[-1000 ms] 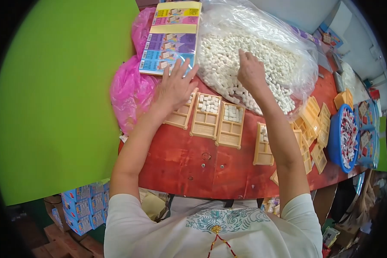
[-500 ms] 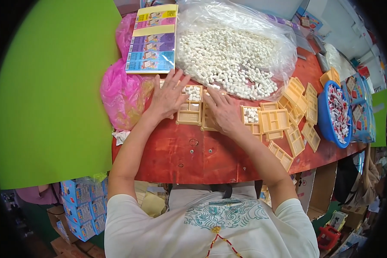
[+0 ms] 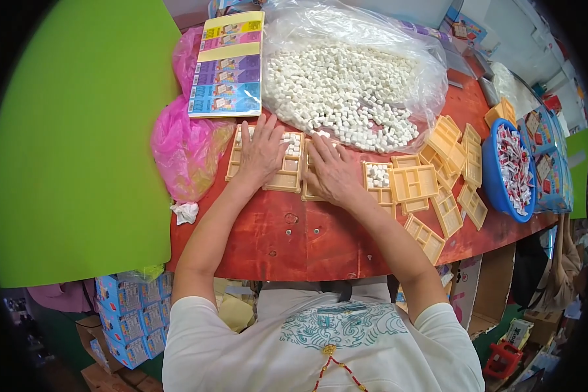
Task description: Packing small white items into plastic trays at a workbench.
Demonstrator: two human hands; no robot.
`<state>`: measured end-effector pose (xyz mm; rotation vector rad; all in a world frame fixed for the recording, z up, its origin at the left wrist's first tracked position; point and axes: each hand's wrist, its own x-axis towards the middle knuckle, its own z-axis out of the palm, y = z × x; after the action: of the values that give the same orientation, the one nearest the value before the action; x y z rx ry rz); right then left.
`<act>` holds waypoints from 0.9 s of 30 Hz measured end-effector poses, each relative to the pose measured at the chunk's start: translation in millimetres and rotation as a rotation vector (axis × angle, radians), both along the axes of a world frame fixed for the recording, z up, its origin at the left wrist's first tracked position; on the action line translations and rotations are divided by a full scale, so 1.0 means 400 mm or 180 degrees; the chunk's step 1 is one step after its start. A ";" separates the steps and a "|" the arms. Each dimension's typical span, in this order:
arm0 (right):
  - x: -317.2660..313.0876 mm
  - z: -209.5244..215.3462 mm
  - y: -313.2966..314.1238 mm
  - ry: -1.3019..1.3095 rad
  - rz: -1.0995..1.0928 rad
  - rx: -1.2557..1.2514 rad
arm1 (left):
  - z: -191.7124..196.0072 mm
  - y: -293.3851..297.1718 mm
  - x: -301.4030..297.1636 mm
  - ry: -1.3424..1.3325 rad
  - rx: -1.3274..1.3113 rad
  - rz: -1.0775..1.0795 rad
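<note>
My left hand (image 3: 262,155) lies flat, fingers stretched, over a pale-yellow compartment tray (image 3: 232,164) and the edge of its neighbour. That second tray (image 3: 283,181) has small white cubes (image 3: 293,145) in an upper compartment. My right hand (image 3: 333,172) is also stretched out, covering most of a third tray (image 3: 310,191); what lies under the palm is hidden. Neither hand visibly grips anything. Right of it, another tray (image 3: 380,195) holds more white cubes in one compartment. Beyond my fingertips, a heap of the same cubes (image 3: 346,85) spreads over a clear plastic bag (image 3: 356,23).
Loose compartment trays (image 3: 415,183) pile up at the right, beside a blue basin (image 3: 494,173) of small red-and-white packets. Printed card sheets (image 3: 227,78) lie at the far left near a pink plastic bag (image 3: 184,150). A green panel (image 3: 78,144) borders the red table (image 3: 261,248).
My left hand has drawn slightly toward me with its fingers closer together, uncovering more of the leftmost tray. My right hand stays nearly in place. The whole view has shifted a little.
</note>
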<state>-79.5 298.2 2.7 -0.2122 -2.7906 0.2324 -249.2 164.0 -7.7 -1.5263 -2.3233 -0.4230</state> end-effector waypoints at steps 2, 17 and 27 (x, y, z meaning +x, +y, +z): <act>0.017 0.003 0.004 0.0076 0.0046 0.0028 | 0.003 0.017 0.017 -0.0180 -0.0008 -0.0268; 0.139 0.069 0.037 0.0455 -0.0159 -0.0022 | 0.006 0.013 0.058 -0.0433 -0.0807 -0.0245; 0.457 0.065 0.198 -0.0467 -0.0847 0.0878 | 0.100 0.081 0.367 -0.1887 0.0871 -0.1205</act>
<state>103.3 377.3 28.7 -0.5450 -2.8555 -0.2398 -102.2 196.2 32.2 -1.8804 -2.2122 -1.3924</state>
